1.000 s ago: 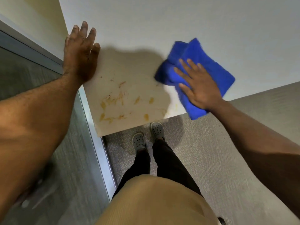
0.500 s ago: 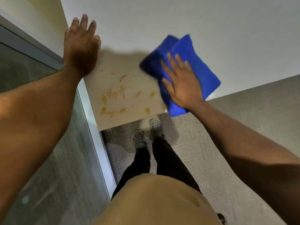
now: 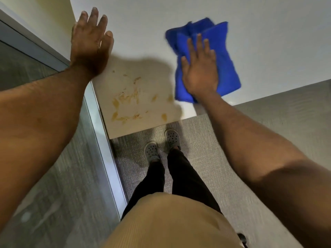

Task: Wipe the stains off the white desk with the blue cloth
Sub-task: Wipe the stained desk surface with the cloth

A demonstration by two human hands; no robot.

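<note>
The white desk [image 3: 259,42] fills the top of the view, its near left corner smeared with several yellow-orange stains [image 3: 132,104]. A folded blue cloth [image 3: 225,56] lies flat on the desk just right of the stains. My right hand [image 3: 200,68] presses palm down on the cloth, fingers spread and pointing away from me. My left hand [image 3: 90,43] rests flat on the desk's left edge, fingers apart, holding nothing. The stains sit between the two hands, in my shadow.
A grey metal frame [image 3: 100,140] with a glass panel runs along the desk's left side. Below the desk edge is grey carpet [image 3: 215,158], where my two grey clogs [image 3: 162,144] stand. A cream wall [image 3: 44,20] is at the top left.
The cloth under my right hand slid left toward the stains, then forward and slightly right, now pointing straight away from me. My left hand stayed planted on the desk's left edge.
</note>
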